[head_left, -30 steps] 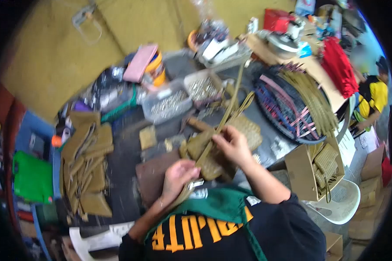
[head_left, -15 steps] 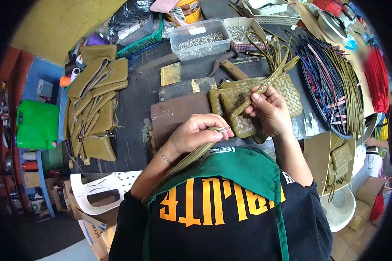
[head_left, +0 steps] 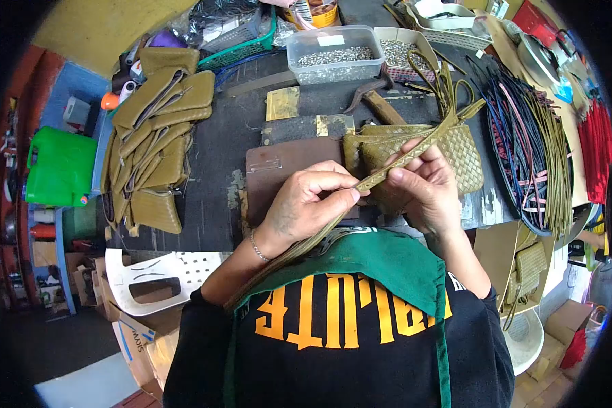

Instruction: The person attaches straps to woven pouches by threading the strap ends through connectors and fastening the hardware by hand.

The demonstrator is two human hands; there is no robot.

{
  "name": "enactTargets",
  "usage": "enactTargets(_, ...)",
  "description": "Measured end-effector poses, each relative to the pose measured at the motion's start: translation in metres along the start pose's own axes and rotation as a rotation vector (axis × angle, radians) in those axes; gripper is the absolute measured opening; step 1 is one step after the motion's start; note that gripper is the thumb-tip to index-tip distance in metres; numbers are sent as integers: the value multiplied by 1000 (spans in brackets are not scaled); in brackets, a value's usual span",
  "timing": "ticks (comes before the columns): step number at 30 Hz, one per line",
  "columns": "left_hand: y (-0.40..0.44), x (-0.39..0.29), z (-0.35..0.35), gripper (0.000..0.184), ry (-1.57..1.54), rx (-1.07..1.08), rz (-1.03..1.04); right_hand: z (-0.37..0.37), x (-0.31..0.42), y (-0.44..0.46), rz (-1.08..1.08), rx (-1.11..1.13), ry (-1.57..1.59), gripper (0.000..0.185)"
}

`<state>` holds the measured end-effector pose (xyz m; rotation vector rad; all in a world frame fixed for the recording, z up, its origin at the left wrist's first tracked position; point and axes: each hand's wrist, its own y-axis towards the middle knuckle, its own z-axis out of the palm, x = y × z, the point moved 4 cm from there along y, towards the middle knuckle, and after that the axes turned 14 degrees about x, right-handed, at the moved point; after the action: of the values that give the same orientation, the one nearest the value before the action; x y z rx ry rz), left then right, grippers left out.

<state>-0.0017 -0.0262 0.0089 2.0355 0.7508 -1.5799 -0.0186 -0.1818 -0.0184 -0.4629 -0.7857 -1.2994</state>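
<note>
An olive leather strap (head_left: 415,151) runs diagonally up to the right, and my right hand (head_left: 432,194) pinches it along its middle. My left hand (head_left: 309,204) is closed at the strap's lower end, with thumb and forefinger pressed together there. Olive strips (head_left: 289,253) also come out of my left hand and trail back along my forearm. Whether they join the strap is hidden by the fingers. Olive woven pouches (head_left: 462,163) lie under and behind my right hand, partly covered by it.
A brown leather piece (head_left: 272,170) lies left of the hands. Folded olive pouches (head_left: 163,136) are heaped on the left. Clear tub (head_left: 336,71) and box (head_left: 398,44) hold small metal parts. Coloured strips (head_left: 523,143) lie right. A hammer-like tool (head_left: 384,107) rests behind the pouches.
My hands have come together at the strap's lower end, where they were apart before. The pale tip seen at my left fingers is no longer visible. The whole view has shifted slightly.
</note>
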Motion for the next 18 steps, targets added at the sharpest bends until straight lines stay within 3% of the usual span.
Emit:
enactTargets(4, -1, 0, 3, 11, 38, 26, 15, 0, -6, -1, -8, -25, -14, 30)
enactTargets(7, -1, 0, 6, 10, -112, -28, 26, 1, -6, -1, -34, -12, -14, 31)
enactTargets(10, -2, 1, 4, 10, -81, -32, -19, 3, -2, -1, -58, 20, -83, 31)
enactTargets(12, -1, -9, 3, 9, 175, 23, 25, 5, 0, -1, -62, 29, -132, 31)
enactTargets(18, 0, -10, 5, 9, 160, 52, 17, 8, 9, 0, -114, 73, -294, 34)
